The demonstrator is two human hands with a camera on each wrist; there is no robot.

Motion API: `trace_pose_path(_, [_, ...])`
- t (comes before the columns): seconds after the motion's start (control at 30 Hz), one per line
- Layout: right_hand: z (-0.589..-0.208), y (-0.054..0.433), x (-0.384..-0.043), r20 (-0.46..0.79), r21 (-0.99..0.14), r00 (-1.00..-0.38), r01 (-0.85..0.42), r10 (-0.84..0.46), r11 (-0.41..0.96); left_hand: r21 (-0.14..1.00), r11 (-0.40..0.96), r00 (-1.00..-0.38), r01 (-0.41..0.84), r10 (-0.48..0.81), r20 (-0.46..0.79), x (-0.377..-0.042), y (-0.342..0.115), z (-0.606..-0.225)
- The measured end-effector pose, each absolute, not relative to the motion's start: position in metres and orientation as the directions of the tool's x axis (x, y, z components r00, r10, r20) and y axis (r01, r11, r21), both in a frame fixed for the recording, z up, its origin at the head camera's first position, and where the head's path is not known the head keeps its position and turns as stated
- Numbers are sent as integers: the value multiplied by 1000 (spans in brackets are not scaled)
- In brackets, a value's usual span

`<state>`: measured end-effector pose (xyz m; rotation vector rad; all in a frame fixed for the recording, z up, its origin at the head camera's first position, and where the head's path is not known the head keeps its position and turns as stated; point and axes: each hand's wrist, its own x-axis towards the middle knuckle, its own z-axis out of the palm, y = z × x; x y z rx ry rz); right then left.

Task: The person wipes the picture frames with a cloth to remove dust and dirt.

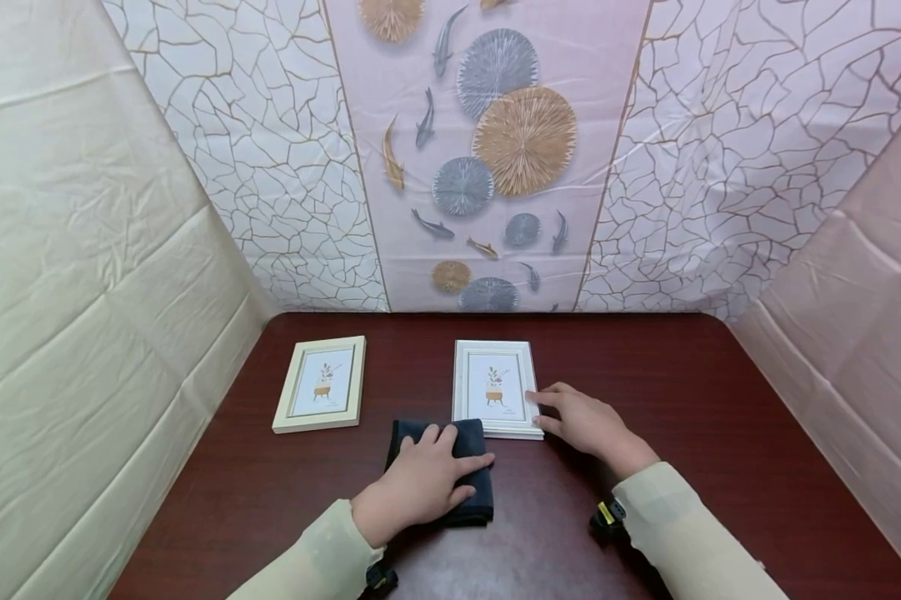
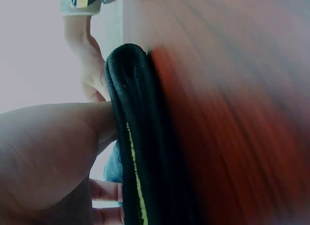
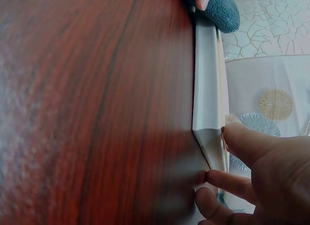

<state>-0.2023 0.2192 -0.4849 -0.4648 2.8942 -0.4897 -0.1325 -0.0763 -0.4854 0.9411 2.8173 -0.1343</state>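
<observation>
My left hand [image 1: 420, 479] lies with spread fingers on top of a folded dark cloth [image 1: 480, 492]. The cloth's far edge overlaps the near left corner of a white picture frame [image 1: 461, 383], which lies face up and holds a print of a potted plant. At the frame's near right corner, my right hand [image 1: 581, 418] grips the edge between thumb and fingers. From the right wrist view, the thumb [image 3: 242, 137] is on the frame's upper edge and the fingertips are low at its side. Layered folds and a yellow stitched line show on the cloth [image 2: 127, 89] in the left wrist view.
A cream picture frame [image 1: 288, 400] with a similar plant print lies face up to the left. Both frames rest on a dark red wooden table [image 1: 683, 392]. Patterned fabric [image 1: 270, 150] hangs behind the table, with plain fabric along both sides.
</observation>
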Motion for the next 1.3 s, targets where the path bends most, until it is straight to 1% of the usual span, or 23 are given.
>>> trace_pose_path(0.17, [-484, 219, -202, -118, -345, -937, -271, -328, 899, -39, 781, -771, 624, 607, -192, -125, -69, -483])
trace_pose_path(0.37, [-483, 219, -202, -116, -347, -935, -279, -336, 895, -5, 758, -742, 653, 638, -207, -121, -61, -485])
trace_pose_path(0.8, [-483, 218, -203, -119, -341, -942, -258, -313, 904, 46, 731, -711, 681, 675, -198, -119, -42, -487])
trace_pose_path(1.07, [-481, 217, -204, -108, -323, -941, -273, -322, 906, 36, 702, -685, 711, 704, -188, -114, -27, -486])
trace_pose_path(1.3, [-481, 217, -204, -138, -326, -941, -250, -308, 912, 44, 687, -666, 725, 716, -206, -113, -17, -488])
